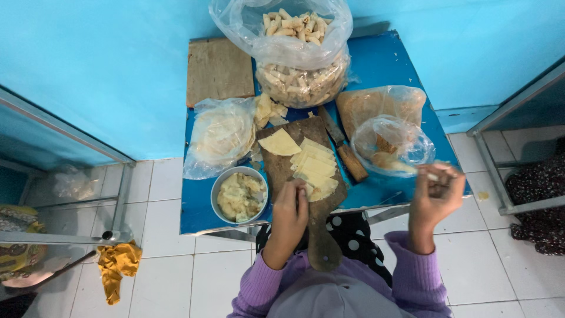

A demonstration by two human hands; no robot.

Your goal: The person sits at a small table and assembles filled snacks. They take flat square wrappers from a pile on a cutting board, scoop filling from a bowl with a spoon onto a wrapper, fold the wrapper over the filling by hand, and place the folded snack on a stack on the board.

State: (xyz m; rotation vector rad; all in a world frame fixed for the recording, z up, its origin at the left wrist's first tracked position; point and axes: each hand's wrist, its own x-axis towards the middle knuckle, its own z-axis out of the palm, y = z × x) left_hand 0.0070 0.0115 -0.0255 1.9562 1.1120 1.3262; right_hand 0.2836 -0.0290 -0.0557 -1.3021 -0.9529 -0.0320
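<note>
Overall, the room has turquoise walls [106, 65] and a white tiled floor [165, 277], with metal frames [118, 176] at either side. A small blue table [394, 65] stands against the wall.

Containers, by size: a large clear bag [294, 53] at the table's far edge holds many pale rolled pieces. To its left lies a bare wooden board [218, 70]. A flatter plastic bag [220, 135] on the left holds a stack of round wrappers. On the right, a brown board in plastic [376, 103] lies under a small open bag [391, 144] with brownish contents; what these are cannot be told for certain. A round metal bowl [239, 194] near the front edge holds lumpy yellowish filling.

At centre, a dark wooden cutting board [294, 176] with a handle toward the person carries a row of overlapping pale wrapper pieces [315, 168]. A knife [344, 150] lies just beside the board's right edge.

The left hand [290, 212] rests on the board with fingers curled on the nearest wrapper piece, closed lightly over it. The right hand [435, 191] is raised at the table's right edge, fingers pinched narrowly on a small pale item [432, 175], blurred.

A yellow cloth [118, 265] hangs at lower left.
</note>
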